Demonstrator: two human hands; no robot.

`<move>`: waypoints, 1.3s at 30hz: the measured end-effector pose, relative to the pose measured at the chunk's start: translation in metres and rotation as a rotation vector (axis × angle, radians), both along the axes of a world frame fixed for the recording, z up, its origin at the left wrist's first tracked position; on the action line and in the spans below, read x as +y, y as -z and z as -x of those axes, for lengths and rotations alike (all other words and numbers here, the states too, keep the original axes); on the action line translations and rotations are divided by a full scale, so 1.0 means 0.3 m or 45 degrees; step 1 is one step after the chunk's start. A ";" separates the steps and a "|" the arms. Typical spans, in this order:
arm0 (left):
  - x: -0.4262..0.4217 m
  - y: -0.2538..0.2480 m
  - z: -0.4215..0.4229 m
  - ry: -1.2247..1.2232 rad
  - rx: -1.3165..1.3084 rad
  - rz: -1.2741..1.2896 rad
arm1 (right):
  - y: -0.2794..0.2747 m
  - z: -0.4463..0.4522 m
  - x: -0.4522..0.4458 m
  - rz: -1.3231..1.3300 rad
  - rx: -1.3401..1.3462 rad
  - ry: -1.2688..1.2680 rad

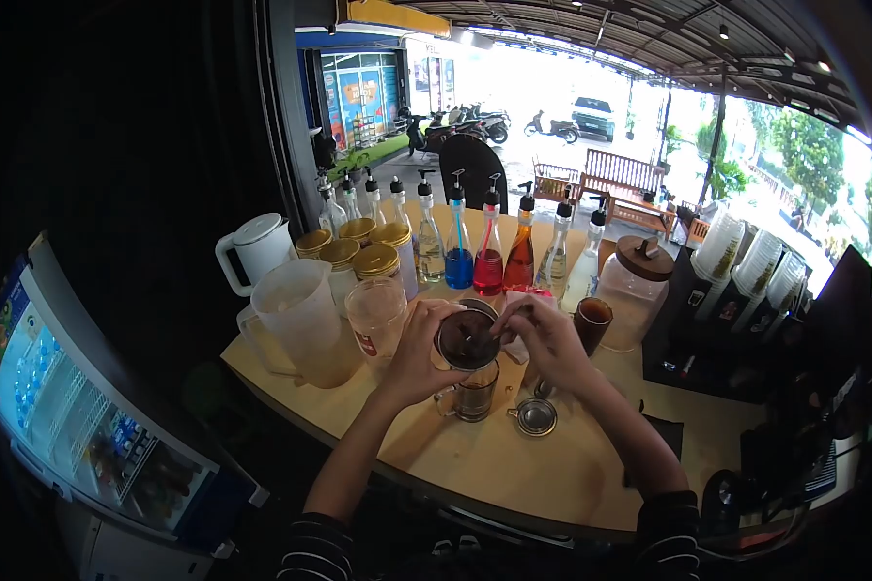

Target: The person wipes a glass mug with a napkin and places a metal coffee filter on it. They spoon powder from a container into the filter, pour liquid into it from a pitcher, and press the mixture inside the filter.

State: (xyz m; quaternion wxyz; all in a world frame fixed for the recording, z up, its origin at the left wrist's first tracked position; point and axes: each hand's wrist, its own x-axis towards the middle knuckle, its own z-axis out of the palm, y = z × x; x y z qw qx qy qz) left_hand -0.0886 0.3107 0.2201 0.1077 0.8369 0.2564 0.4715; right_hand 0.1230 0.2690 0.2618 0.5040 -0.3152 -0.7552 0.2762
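Note:
My left hand (417, 356) is wrapped round the side of a round container of dark brown grounds (465, 337), its mouth tilted towards me. At the container's right rim, the fingers of my right hand (550, 344) are curled together. Whatever they pinch is too small to make out, though a small shiny spot shows among the grounds. Just below the container, a glass mug with a handle (475, 399) stands on the wooden counter (572, 474). A small round metal strainer or lid (535, 416) lies to the mug's right.
A frosted pitcher (300, 324), a white kettle (260, 247) and gold-lidded jars (376, 259) stand left. Several pump bottles (520, 247) line the back. A brown tumbler (592, 324), a wooden-lidded jar (635, 295) and stacked plastic cups (754, 257) are right.

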 end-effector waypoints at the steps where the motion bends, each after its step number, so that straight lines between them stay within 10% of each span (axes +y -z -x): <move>1: 0.003 0.008 -0.002 -0.008 -0.047 0.000 | 0.005 -0.001 0.006 0.000 0.000 0.002; 11: -0.027 0.078 -0.080 -0.311 -0.355 -0.019 | 0.048 0.117 0.007 -0.067 0.411 0.223; 39: -0.030 0.016 -0.036 -0.162 -0.039 0.059 | 0.022 -0.009 0.017 0.086 0.039 -0.070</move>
